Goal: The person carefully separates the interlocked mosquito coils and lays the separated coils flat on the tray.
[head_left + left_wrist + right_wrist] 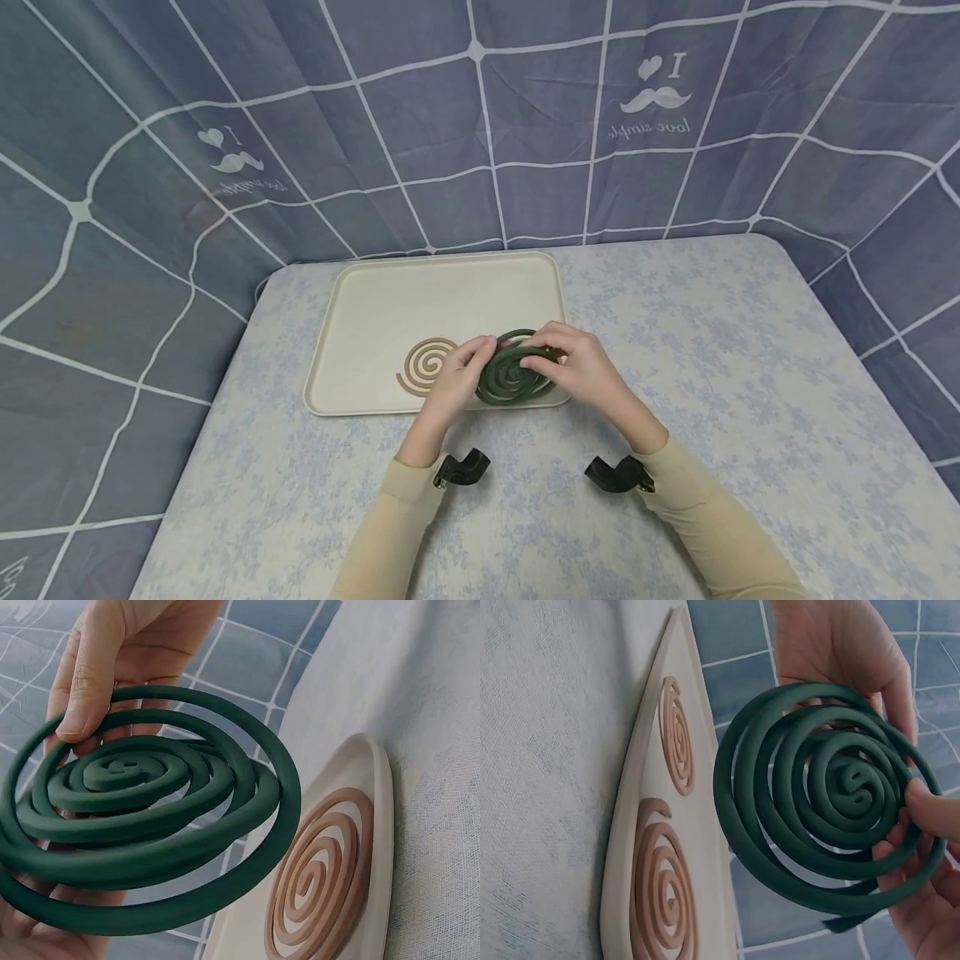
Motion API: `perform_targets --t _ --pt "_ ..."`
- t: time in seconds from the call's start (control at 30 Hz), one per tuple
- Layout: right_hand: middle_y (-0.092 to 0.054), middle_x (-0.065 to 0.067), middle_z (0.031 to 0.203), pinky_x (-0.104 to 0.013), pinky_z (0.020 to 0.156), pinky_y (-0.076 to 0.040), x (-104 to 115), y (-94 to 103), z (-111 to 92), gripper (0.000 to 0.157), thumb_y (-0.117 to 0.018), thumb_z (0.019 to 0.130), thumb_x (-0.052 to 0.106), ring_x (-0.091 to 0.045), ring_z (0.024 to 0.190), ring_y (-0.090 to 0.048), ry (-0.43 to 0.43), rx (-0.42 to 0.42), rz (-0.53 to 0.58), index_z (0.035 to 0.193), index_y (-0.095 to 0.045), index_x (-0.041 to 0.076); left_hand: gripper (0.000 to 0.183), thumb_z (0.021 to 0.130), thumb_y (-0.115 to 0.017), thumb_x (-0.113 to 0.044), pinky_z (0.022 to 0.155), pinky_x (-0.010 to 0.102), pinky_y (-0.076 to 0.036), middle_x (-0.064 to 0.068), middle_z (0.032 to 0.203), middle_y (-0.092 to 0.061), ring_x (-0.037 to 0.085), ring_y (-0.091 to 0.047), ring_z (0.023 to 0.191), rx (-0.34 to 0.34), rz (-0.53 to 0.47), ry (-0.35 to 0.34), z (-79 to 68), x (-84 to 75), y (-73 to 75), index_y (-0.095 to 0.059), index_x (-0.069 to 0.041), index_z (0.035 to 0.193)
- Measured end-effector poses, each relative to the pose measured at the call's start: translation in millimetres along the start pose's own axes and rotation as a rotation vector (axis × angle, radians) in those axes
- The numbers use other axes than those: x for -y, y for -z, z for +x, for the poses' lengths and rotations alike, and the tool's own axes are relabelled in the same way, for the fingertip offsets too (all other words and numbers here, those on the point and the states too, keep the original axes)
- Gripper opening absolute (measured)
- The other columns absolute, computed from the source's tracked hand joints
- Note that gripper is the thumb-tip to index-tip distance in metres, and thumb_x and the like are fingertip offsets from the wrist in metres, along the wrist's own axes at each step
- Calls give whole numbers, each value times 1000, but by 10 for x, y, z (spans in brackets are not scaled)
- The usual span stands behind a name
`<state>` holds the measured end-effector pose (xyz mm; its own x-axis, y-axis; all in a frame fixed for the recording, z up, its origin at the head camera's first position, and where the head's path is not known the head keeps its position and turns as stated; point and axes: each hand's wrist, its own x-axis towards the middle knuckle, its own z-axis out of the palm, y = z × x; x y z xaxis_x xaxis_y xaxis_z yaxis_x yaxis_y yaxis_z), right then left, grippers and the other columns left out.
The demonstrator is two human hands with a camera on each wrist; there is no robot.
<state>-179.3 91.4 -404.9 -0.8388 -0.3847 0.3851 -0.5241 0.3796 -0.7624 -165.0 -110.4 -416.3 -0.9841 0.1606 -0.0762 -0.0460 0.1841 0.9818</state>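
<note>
Both hands hold a green mosquito coil pair [510, 379], two spirals nested together, with their rings slightly spread apart. My left hand [453, 379] grips its left edge with the thumb on top. On the opposite edge, my right hand [587, 365] pinches the outer rings between thumb and fingers. In the right wrist view the two inner ends [855, 780] curl close beside each other at the centre. A brown coil [426, 364] lies flat on the cream tray [442, 292], left of the hands. Another brown coil [667, 896] rests beneath the green pair, mostly hidden from the head view.
The tray sits toward the back of a table covered with a pale blue floral cloth [750, 375]. Blue gridded curtains [540, 108] hang behind and at both sides. A black wrist mount [465, 467] sticks out from the left sleeve, and another [615, 475] from the right.
</note>
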Motion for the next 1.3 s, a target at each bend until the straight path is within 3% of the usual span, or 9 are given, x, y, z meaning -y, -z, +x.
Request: perform_targets --t 0.23,0.4,0.5,0.67,0.87,0.97,1.07,1.3 --pt "-73 -7 100 -26 79 -57 -37 16 -2 19 -77 87 20 -15 90 -67 -306 -45 176 102 -74 9 38 107 -42 -25 102 43 -49 18 117 -68 30 -62 117 -121 57 -61 -15 -22 -26 -68 1 117" --pt "-73 -7 99 -30 78 -53 -133 29 -8 23 -75 89 27 -15 88 -65 -422 -19 192 102 -73 9 40 108 -38 -24 104 38 -48 20 118 -67 27 -61 118 -211 -70 -29 -18 -27 -31 -64 4 119" --pt "-73 -9 98 -27 73 -51 -165 34 -12 22 -74 90 25 -14 83 -63 -429 -3 179 102 -74 6 41 109 -35 -24 99 29 -52 20 119 -65 18 -64 112 -226 -182 0 -20 -42 -25 -61 5 122" --pt "-73 -9 98 -22 72 -52 -167 53 -15 18 -74 89 19 -10 81 -61 -343 -14 136 99 -76 5 44 108 -35 -26 94 24 -54 21 124 -61 9 -64 106 -117 -271 22 -31 -57 11 -57 7 129" --pt "-72 -5 90 -21 66 -52 -124 91 -36 12 -77 83 8 -8 76 -60 -12 12 -15 95 -78 5 43 106 -42 -29 98 35 -53 19 118 -66 16 -66 106 36 -101 82 -41 -59 83 -64 3 124" --pt "-71 -3 89 -24 63 -51 -99 97 -33 13 -78 82 7 -9 73 -59 92 25 -59 95 -77 5 40 106 -44 -27 95 36 -54 18 113 -68 15 -66 101 74 -35 86 -39 -51 100 -66 4 119" --pt "-71 -3 89 -25 67 -55 -87 100 -21 13 -78 82 9 -11 77 -63 71 28 -53 95 -77 6 38 106 -44 -23 93 34 -55 19 112 -68 12 -65 98 60 -24 67 -38 -37 99 -66 4 118" --pt "-73 -7 98 -25 74 -56 -123 143 -18 15 -77 86 14 -15 84 -68 -241 65 91 100 -74 9 40 108 -37 -20 104 36 -49 21 130 -61 25 -60 122 2 -152 41 -61 -28 77 -58 6 130"
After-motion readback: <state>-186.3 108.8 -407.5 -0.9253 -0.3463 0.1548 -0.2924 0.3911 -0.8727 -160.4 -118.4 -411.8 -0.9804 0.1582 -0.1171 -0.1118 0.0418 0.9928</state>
